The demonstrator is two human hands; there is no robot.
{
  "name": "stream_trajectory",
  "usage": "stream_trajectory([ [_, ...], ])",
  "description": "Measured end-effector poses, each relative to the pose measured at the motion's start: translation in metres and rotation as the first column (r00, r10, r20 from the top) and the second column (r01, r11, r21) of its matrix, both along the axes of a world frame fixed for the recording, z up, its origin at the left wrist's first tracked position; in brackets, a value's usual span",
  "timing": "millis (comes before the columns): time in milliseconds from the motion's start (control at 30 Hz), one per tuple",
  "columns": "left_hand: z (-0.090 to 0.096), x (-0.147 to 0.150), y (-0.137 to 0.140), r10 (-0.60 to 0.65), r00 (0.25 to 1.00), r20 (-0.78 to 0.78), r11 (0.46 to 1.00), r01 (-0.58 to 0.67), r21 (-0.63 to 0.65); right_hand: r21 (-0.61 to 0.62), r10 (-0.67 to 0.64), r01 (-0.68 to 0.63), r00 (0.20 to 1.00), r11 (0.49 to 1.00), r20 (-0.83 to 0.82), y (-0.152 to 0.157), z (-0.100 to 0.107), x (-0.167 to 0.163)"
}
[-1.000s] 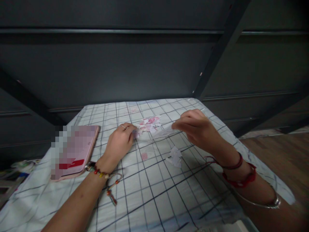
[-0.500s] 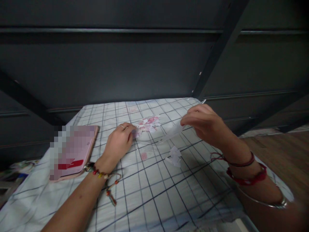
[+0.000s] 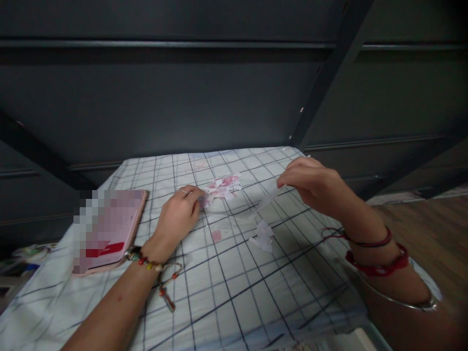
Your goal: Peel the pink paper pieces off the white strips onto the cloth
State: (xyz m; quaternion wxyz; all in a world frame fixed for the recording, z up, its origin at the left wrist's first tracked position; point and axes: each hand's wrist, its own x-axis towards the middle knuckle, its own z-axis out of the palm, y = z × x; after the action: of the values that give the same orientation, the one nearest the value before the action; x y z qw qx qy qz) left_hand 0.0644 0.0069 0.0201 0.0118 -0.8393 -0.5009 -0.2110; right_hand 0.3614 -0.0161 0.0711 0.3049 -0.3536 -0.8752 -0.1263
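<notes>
My right hand (image 3: 310, 183) is raised above the cloth, its fingers pinched on a translucent whitish strip (image 3: 266, 202) that slants down to the left. The strip's lower end is faint, and I cannot tell whether it is plastic or paper. My left hand (image 3: 181, 209) rests on the cloth, fingers curled, fingertips at the near left edge of a pile of pink-and-white torn paper scraps (image 3: 224, 185). What those fingertips hold, if anything, is hidden. White paper scraps (image 3: 263, 236) lie below the strip, and a small pink patch (image 3: 217, 236) shows between the hands.
A phone or tablet in a pink case (image 3: 124, 239), partly pixelated, lies left of my left forearm. The white checked cloth (image 3: 219, 292) covers the surface. A dark panelled wall (image 3: 204, 102) stands behind it. A box-like edge (image 3: 360, 339) shows at the bottom right.
My right hand has shifted slightly right, and the strip now looks narrower and turned more edge-on. My left hand stays at the scrap pile. The view has moved slightly.
</notes>
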Motion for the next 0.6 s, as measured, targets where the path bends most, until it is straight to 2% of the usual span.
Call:
stream_trajectory([
  [100,0.000,0.000,0.000,-0.013,1.000,0.015,1.000,0.013,0.004,0.027,-0.043,0.042,0.999,0.999,0.006,0.000,-0.001,0.000],
  [200,-0.001,0.000,0.000,-0.023,0.999,0.021,1.000,0.023,0.014,-0.024,-0.060,0.061,0.997,0.998,0.042,-0.001,-0.001,-0.001],
  [300,-0.001,0.000,0.000,-0.030,0.999,0.020,0.999,0.029,0.017,-0.097,-0.013,0.020,0.997,0.995,0.071,-0.004,0.004,0.002],
  [433,-0.002,0.000,0.000,-0.039,0.999,0.012,0.999,0.039,0.005,-0.133,0.044,-0.034,0.996,0.991,0.072,-0.010,0.014,0.010],
  [500,-0.002,0.000,0.000,-0.044,0.999,0.009,0.999,0.044,0.008,-0.128,0.040,-0.031,0.997,0.991,0.068,-0.012,0.017,0.011],
  [600,-0.003,0.000,0.001,-0.047,0.999,0.014,0.999,0.046,0.019,-0.046,-0.035,0.038,0.998,0.998,0.061,-0.011,0.016,0.007],
])
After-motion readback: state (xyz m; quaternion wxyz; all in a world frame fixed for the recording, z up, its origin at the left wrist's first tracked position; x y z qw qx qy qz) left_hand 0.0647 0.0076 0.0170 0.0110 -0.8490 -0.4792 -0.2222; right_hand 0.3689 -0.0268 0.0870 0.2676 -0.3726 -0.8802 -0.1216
